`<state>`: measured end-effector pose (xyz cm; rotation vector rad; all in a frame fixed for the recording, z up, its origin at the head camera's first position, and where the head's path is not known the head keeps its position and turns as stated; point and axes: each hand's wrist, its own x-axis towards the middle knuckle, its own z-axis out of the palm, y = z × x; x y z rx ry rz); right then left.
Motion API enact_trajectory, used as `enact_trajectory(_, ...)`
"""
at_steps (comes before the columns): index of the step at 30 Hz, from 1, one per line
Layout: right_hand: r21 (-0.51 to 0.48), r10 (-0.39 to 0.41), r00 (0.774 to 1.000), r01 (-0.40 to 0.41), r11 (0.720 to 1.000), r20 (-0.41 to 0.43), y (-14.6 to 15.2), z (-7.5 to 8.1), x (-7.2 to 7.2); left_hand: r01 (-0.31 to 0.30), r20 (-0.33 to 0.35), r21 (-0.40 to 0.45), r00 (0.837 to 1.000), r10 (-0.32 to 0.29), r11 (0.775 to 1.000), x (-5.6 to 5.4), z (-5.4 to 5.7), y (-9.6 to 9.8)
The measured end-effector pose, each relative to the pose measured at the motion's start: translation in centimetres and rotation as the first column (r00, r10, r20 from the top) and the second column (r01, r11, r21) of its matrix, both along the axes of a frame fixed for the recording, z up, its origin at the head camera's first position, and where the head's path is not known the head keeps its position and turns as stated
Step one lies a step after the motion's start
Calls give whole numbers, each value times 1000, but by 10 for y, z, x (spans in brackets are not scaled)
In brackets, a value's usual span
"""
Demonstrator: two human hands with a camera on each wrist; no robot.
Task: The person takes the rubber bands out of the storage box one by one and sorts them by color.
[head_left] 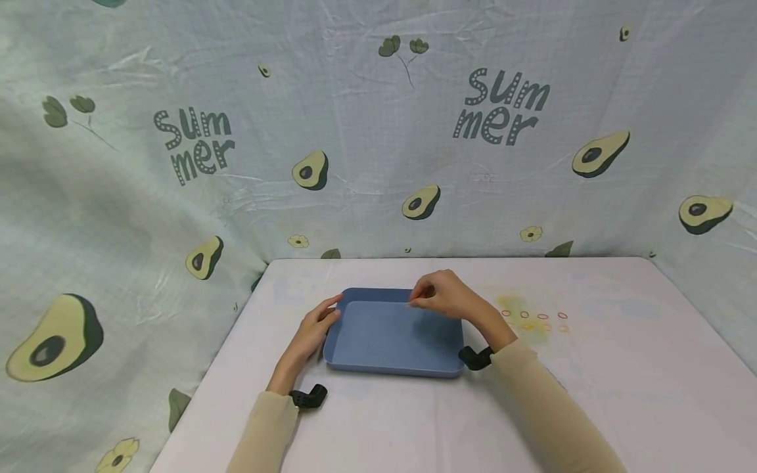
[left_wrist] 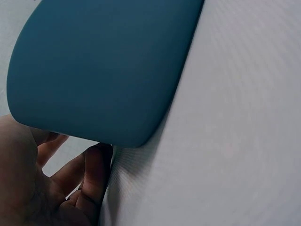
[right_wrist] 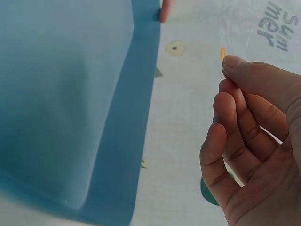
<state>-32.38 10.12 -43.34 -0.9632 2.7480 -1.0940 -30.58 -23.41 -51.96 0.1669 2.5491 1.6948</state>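
A blue rectangular tray [head_left: 393,338] lies on the table. My left hand [head_left: 315,326] is at its left rim, relaxed fingers touching the edge near the far corner; in the left wrist view, the tray's outer wall [left_wrist: 103,70] hides some of those fingertips. Above the tray's far right part, my right hand [head_left: 446,293] pinches a tiny orange ring [right_wrist: 223,49] between thumb and index finger, the other fingers loosely bent. What the ring is made of is too small to tell.
Right of the tray lies a row of several small red rings [head_left: 543,318], with several orange rings [head_left: 526,328] in front, around a yellowish patch on the cloth. A hanging sheet [head_left: 367,131] printed with avocados backs the white table [head_left: 384,420] and runs along its left side.
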Motion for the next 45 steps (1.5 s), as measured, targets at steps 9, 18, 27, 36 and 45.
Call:
enact_trajectory(9, -33, -34, 998, 32, 999, -48, 18, 7, 10, 6, 1, 4, 1000, -6, 1000, -1, 1, 0)
enact_trajectory(18, -47, -76, 995, 73, 996, -66, 43, 7, 16, -2, 13, 4, 1000, 2, 1000, -1, 1, 0)
enact_trajectory(27, -39, -151, 986, 148, 988, -78, 74, 3, 22, -4, 11, 0, 1000, 4, 1000, 1, 2, 2)
enact_trajectory(36, -30, -218, 973, 216, 976, -82, 105, 3, 28, -15, 7, -8, 1000, 15, 1000, 1, 3, 1)
enact_trajectory(45, 0, -277, 958, 278, 961, -77, 134, 3, 37, -9, 12, -7, 1000, 9, 1000, 1, 3, 2)
